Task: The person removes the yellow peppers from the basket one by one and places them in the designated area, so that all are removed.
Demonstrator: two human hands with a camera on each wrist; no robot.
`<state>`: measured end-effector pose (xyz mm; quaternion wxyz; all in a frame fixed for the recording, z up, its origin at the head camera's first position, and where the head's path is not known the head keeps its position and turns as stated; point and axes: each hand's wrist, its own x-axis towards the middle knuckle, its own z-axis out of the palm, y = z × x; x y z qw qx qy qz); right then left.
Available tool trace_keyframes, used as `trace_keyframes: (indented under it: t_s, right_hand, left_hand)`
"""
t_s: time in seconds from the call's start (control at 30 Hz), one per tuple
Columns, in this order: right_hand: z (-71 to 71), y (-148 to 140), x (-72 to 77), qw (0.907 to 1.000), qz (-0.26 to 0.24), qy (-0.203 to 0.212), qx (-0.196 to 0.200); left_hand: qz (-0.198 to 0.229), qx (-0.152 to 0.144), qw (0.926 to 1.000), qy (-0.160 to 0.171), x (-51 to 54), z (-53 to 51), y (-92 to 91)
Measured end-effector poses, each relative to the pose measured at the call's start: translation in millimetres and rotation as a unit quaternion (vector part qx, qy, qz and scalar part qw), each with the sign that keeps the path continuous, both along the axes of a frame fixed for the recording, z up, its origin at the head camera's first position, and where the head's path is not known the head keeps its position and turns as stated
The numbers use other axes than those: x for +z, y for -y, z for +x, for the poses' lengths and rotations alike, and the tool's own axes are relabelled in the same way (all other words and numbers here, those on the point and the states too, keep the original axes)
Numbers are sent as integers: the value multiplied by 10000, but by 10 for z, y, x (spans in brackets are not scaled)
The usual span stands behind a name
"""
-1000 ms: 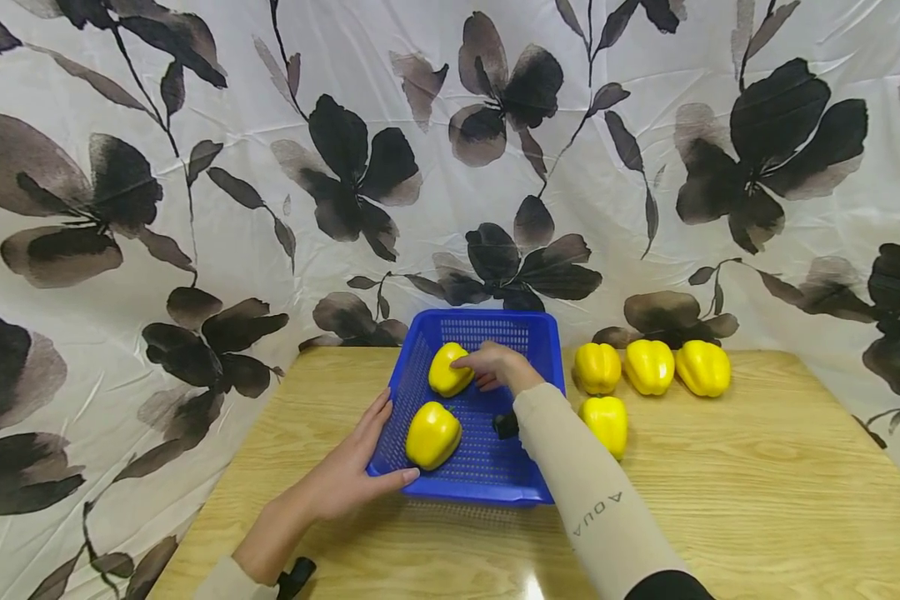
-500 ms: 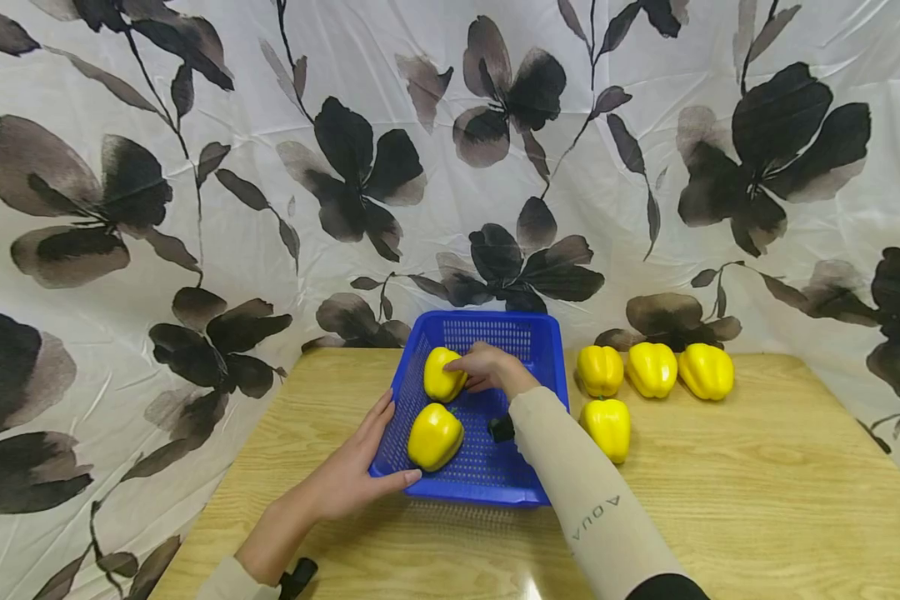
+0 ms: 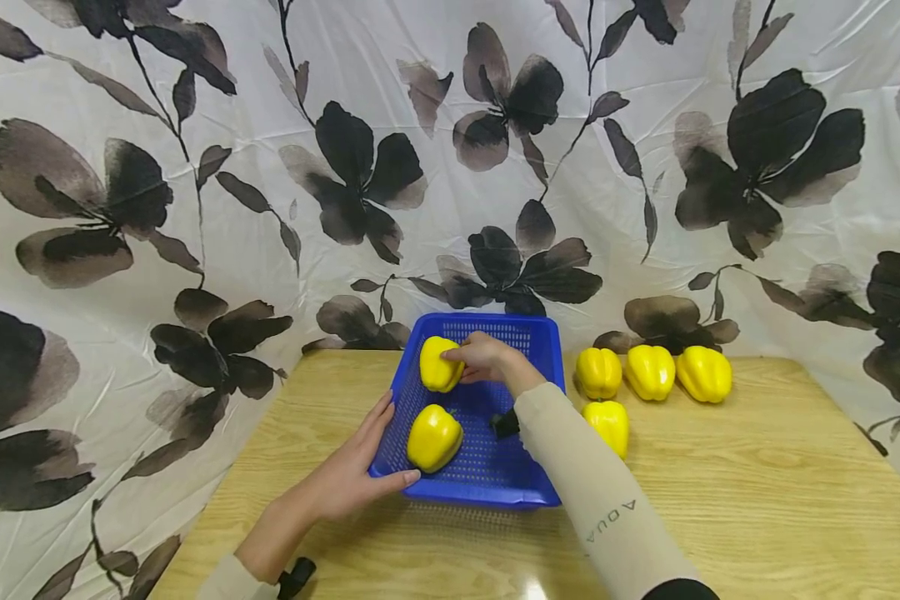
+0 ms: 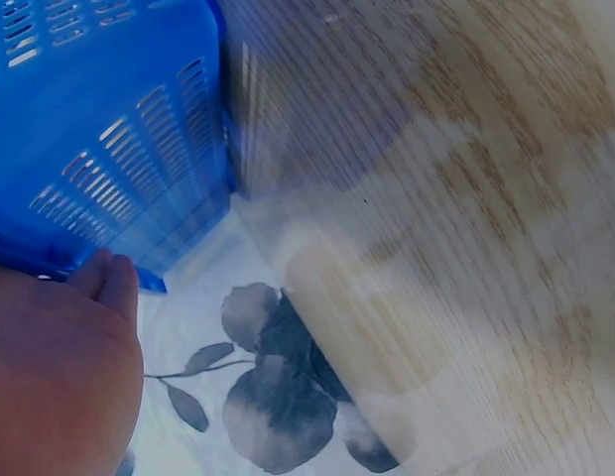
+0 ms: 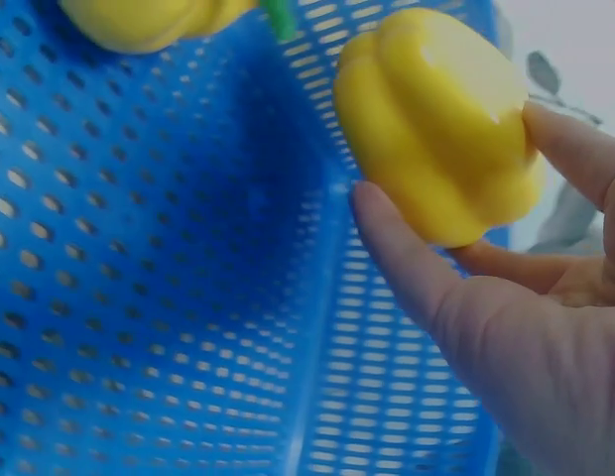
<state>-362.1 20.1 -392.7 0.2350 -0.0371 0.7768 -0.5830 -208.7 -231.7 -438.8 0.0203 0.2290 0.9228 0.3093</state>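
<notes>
My right hand reaches into the blue plastic basket and pinches a yellow bell pepper near the far left corner. In the right wrist view, thumb and fingers hold one end of that bell pepper beside the slotted wall; I cannot tell whether it touches the floor. A second bell pepper lies in the near left part, its green stem showing in the right wrist view. My left hand grips the basket's near left corner, thumb at the front rim and fingers along the left side.
Right of the basket, three yellow bell peppers stand in a row at the back of the wooden table. Another bell pepper sits in front of them, partly behind the right sleeve. A floral cloth hangs behind the table.
My right hand has shifted the far bell pepper a little left and toward the back of the basket, and it has turned more upright. My left hand stays at the basket corner.
</notes>
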Motion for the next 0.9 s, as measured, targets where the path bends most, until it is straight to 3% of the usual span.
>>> trace_keyframes:
  t_s: [0.47,0.9]
  right_hand:
    - [250,-155,541,9986,16,-233,482]
    - [449,-390,721,9951,117,-553,806]
  left_hand:
    - [-18,-3,10000,81,19,-15,8]
    - [47,-25,9999,112,17,-17,-2]
